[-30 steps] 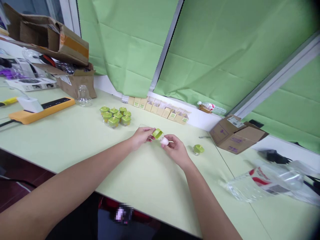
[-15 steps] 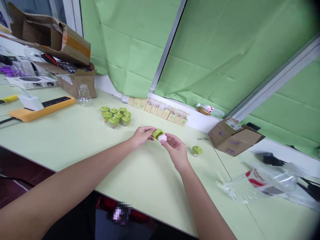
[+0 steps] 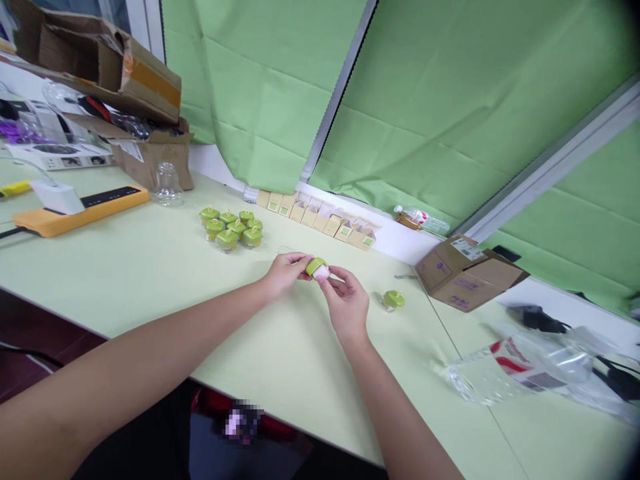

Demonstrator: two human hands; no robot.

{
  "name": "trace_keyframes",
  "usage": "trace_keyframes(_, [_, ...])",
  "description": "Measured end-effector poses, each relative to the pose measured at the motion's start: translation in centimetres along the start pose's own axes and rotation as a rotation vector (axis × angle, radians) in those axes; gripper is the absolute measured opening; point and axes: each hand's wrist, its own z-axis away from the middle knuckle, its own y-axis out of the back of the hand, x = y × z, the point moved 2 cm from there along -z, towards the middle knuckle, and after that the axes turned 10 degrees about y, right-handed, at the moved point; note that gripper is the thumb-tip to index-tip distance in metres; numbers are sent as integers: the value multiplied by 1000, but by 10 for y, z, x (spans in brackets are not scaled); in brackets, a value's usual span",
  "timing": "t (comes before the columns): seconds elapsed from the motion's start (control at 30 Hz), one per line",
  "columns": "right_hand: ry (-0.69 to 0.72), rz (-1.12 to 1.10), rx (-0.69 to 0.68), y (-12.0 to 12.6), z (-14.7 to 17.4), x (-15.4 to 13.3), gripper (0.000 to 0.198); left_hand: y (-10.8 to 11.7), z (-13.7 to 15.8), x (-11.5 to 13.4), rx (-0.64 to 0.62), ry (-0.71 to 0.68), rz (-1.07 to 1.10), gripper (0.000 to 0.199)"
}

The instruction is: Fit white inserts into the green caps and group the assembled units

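My left hand (image 3: 290, 272) pinches a small green lid (image 3: 316, 265), its hollow side tipped toward me. Against that hollow, my right hand (image 3: 346, 293) presses a small white piece (image 3: 321, 273) between thumb and fingers; part of it sits inside the lid's rim. What the white piece is made of I cannot make out. To the right of my hands stands a clear container with a green lid (image 3: 394, 299). Several clear containers with green lids (image 3: 227, 237) are grouped at the left, beyond my left forearm.
Small tan cartons (image 3: 310, 215) line the back wall. An orange power strip (image 3: 90, 210) and a clear jar (image 3: 167, 185) are on the left, near stacked cardboard boxes (image 3: 150, 160). On the right are a cardboard box (image 3: 463, 273) and a large clear bottle (image 3: 515, 367).
My right hand has moved slightly left, and the white piece now sits deeper in the green lid. My left hand stays in nearly the same place.
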Motion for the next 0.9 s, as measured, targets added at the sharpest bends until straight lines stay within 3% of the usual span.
trace_keyframes(0.2, [358,264,-46,-1,1,-12,33,-3,4,-3,-23,65,89,37])
trace_keyframes(0.3, [449,357,-45,-1,0,-14,28,-4,6,-3,-51,47,87,36])
trace_keyframes(0.9, [472,472,-100,0,-3,-10,27,-7,7,-2,-47,65,110,25])
